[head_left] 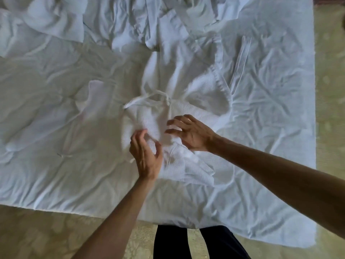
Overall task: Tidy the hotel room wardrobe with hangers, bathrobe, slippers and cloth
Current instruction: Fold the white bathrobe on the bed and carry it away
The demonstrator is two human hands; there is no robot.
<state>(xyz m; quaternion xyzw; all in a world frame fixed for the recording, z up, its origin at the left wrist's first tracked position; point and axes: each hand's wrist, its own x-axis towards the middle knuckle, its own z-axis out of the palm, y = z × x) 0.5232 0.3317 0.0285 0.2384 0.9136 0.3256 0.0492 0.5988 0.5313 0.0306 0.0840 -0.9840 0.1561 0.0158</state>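
A white waffle-weave bathrobe (188, 86) lies crumpled on the bed, its thin tie cord (147, 99) looped across the middle. My left hand (145, 156) hovers over the robe's near part with fingers loosely curled, holding nothing that I can see. Just to its right, my right hand (192, 133) reaches over the same fabric with fingers spread and bent, palm down. Neither hand clearly grips the cloth. No hangers or slippers are in view.
A rumpled white sheet (56, 128) covers the bed. More white linen (43, 23) is bunched at the far left. Patterned beige carpet (330, 109) runs along the right and near edges. My dark trouser legs (171, 242) stand against the bed's near edge.
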